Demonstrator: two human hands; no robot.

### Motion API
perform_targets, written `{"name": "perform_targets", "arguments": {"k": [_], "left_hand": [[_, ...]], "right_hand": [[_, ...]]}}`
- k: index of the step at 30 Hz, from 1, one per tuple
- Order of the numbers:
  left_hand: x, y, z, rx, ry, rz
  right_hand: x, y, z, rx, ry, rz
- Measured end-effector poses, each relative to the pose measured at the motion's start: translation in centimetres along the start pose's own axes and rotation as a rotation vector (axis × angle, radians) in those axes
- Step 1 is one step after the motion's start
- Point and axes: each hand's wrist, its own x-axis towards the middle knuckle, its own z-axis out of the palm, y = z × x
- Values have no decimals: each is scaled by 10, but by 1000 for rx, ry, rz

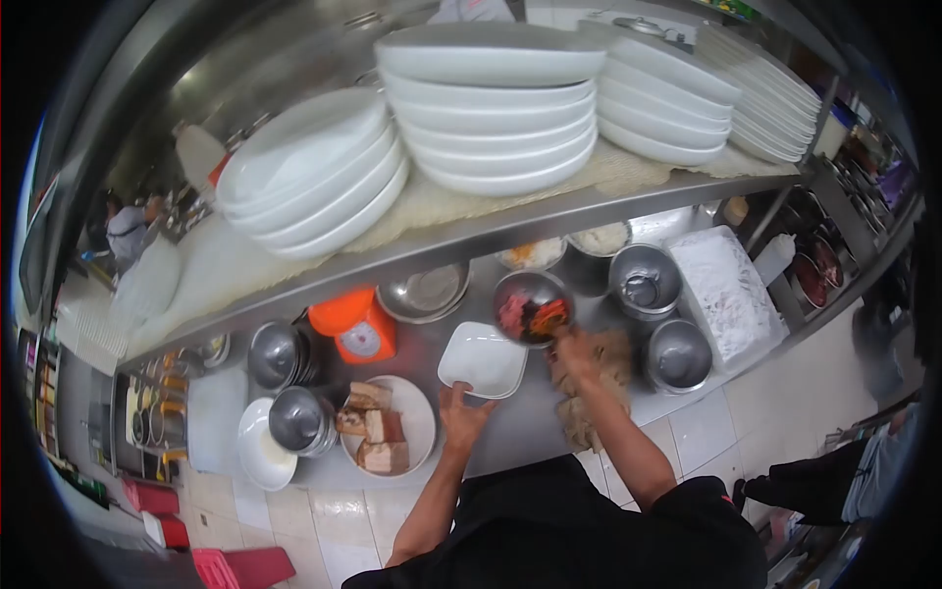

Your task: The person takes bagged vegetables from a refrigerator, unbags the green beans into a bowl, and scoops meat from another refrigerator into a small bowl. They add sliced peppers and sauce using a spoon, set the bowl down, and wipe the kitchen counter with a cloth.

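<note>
My left hand (465,416) pinches the near rim of a white square bowl (481,361) on the steel counter; nothing shows inside it. My right hand (577,355) is closed at the near right rim of a round metal bowl (505,285), its fingertips partly hidden. Pink pieces and dark and orange-red shreds of food (542,316) lie in that metal bowl, which overlaps the white bowl's far right corner in view. Beneath my right forearm is a crumpled brown cloth or paper (601,378).
An orange scale (361,329) and a plate (424,432) with browned blocks of food stand left. Stacked metal bowls (679,355) and a powder-covered white tray (731,294) are right. A shelf (471,231) with stacked white dishes overhangs the counter. Another person (868,476) stands far right.
</note>
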Motion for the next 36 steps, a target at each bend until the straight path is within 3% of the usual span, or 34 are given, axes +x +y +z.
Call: {"name": "perform_targets", "arguments": {"k": [3, 5, 7, 10, 13, 17, 19, 22, 23, 24, 25, 27, 31, 33, 36], "left_hand": [[4, -19, 43, 2, -4, 49], [15, -18, 63, -28, 1, 100], [22, -13, 78, -37, 22, 122], [29, -16, 98, -59, -45, 36], [31, -6, 108, 35, 9, 88], [25, 8, 101, 137, -80, -13], [16, 16, 88, 82, -52, 72], [-8, 22, 60, -51, -49, 53], [-18, 24, 51, -40, -54, 42], [-29, 25, 40, -88, -116, 43], [-40, 23, 33, -137, -177, 43], [-60, 12, 38, -101, -290, 90], [-64, 17, 46, -52, -578, 105], [-53, 30, 42, 9, -557, 147], [-41, 41, 39, 18, -741, 80]], "right_hand": [[20, 31, 12, -131, 35, -43], [33, 57, 21, -449, 165, -252], [47, 64, 25, -280, 18, -73], [44, 45, 24, -463, 68, -282], [52, 34, 23, -582, 24, -281], [48, 34, 14, -503, 63, -293], [21, 12, -7, -474, 130, -232], [6, 42, -50, -387, 72, -224], [-9, 49, -66, -637, 66, -409], [-23, 56, -74, -883, 59, -600], [-37, 65, -79, -878, 48, -593], [-58, 81, -84, -1208, 145, -753], [-48, 92, -82, -1146, 158, -765], [-42, 87, -81, -1249, -30, -525], [-31, 82, -81, -1088, 55, -582]]}}
